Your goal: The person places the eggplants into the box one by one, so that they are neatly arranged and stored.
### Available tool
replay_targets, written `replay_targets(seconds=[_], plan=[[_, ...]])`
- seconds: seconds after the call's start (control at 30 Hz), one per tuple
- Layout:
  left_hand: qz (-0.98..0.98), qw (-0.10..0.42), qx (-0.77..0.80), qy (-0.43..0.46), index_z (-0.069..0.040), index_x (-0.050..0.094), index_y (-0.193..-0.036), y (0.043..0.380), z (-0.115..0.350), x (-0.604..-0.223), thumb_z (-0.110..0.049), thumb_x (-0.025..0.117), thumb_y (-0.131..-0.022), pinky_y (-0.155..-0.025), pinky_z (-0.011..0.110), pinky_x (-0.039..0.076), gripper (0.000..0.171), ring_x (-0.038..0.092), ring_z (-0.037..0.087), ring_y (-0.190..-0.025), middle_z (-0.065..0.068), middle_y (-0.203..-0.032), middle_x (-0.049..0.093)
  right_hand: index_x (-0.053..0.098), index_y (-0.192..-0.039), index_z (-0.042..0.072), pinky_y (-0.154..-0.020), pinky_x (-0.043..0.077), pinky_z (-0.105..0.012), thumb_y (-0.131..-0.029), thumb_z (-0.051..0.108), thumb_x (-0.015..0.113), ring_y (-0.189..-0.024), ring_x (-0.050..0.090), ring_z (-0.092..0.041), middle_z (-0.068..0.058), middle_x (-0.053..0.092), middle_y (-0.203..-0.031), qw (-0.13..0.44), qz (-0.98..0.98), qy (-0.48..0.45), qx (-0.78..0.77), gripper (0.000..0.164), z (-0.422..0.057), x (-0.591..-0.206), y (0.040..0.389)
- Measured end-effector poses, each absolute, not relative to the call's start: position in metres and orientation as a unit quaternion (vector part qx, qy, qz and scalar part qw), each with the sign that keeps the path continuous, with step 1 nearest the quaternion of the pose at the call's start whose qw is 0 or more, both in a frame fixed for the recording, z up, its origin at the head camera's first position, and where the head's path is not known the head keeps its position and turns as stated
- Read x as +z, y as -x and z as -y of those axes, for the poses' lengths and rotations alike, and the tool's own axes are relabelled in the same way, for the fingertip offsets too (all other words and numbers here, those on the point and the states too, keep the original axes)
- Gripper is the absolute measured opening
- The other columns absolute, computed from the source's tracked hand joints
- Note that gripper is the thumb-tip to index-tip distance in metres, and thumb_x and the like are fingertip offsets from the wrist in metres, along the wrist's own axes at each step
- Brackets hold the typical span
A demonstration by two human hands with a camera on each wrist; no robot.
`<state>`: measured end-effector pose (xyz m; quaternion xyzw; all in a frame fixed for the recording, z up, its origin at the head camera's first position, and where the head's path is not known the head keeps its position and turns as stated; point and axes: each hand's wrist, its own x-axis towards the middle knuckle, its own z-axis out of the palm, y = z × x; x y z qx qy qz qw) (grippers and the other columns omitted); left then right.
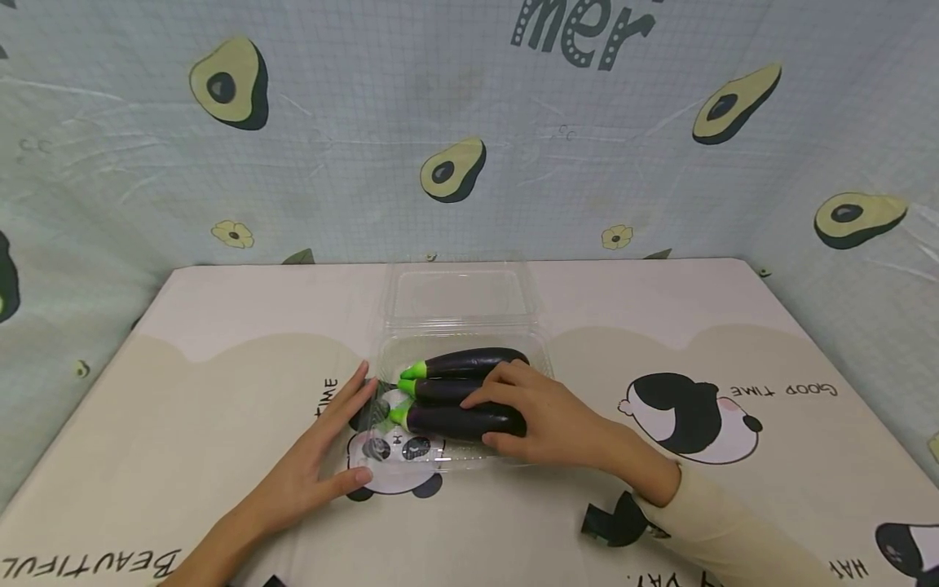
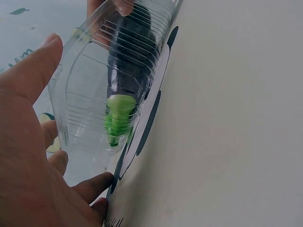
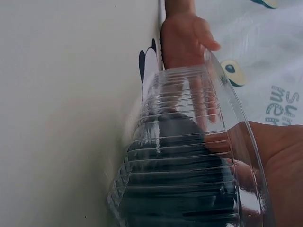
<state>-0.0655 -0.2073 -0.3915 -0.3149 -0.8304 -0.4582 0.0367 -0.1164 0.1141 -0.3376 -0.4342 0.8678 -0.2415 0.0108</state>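
Grip of the right hand (image 1: pixel 524 412) looks like a pinch on the near eggplant (image 1: pixel 455 421): thumb on the close side, fingers curled over toward its fat right end. That eggplant's in the clear box (image 1: pixel 540 352), long axis running left-right, green stem (image 1: pixel 398 417) pointing away from this hand, toward the left one. Two more eggplants (image 1: pixel 473 361) lie just behind, roughly parallel. Left hand (image 1: pixel 319 452) is spread, fingers straight, along the box's left side. Box sits on the worktop (image 1: pixel 183 424), lid (image 1: pixel 462 293) folded back.
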Motion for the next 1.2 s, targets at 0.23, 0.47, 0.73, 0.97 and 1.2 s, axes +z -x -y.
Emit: replay_targets(seconds=[0.23,0.47,0.73,0.97,1.2], plan=[[0.831,0.037,-0.457,0.315,-0.009,0.026,-0.152,0.0661,0.2071,-0.3915,-0.014,0.073,-0.079,-0.11,0.017,0.009,0.087,0.007,0.026,-0.145,0.012,-0.159,0.009,0.064,-0.121,0.025,-0.087,0.046,-0.035,-0.084,0.026,0.071,-0.104,0.048,-0.012,0.006,0.052,-0.112,0.004,-0.866,0.438,-0.243,0.037,-0.114,-0.3388,0.1158],[0.83,0.036,-0.459,0.315,-0.009,0.026,-0.152,0.066,0.2068,-0.3916,-0.014,0.073,-0.078,-0.11,0.017,0.009,0.087,0.007,0.027,-0.145,0.012,-0.159,0.009,0.066,-0.121,0.022,-0.086,0.046,-0.034,-0.086,0.025,0.07,-0.104,0.048,-0.012,0.005,0.052,-0.113,0.002,-0.867,0.435,-0.244,0.036,-0.1146,-0.3396,0.1164],[0.829,0.035,-0.46,0.315,-0.009,0.026,-0.152,0.0659,0.2071,-0.3914,-0.013,0.073,-0.079,-0.11,0.017,0.009,0.087,0.007,0.028,-0.145,0.012,-0.159,0.008,0.067,-0.121,0.021,-0.085,0.046,-0.033,-0.085,0.023,0.071,-0.104,0.048,-0.013,0.004,0.052,-0.114,0.009,-0.867,0.433,-0.246,0.037,-0.1149,-0.3391,0.116],[0.831,0.035,-0.462,0.309,-0.009,0.026,-0.152,0.0645,0.2063,-0.3911,-0.011,0.073,-0.078,-0.11,0.016,0.008,0.087,0.007,0.029,-0.145,0.01,-0.16,0.008,0.069,-0.118,0.028,-0.083,0.046,-0.033,-0.084,0.02,0.073,-0.102,0.047,-0.012,0.007,0.051,-0.112,0.023,-0.861,0.433,-0.266,0.035,-0.1156,-0.339,0.1158],[0.83,0.039,-0.463,0.308,-0.008,0.026,-0.151,0.0645,0.2058,-0.3916,-0.011,0.072,-0.078,-0.109,0.015,0.009,0.087,0.008,0.027,-0.145,0.01,-0.159,0.008,0.069,-0.118,0.027,-0.083,0.046,-0.032,-0.085,0.021,0.073,-0.101,0.048,-0.012,0.007,0.052,-0.113,0.027,-0.857,0.442,-0.266,0.034,-0.1165,-0.3399,0.1166]])
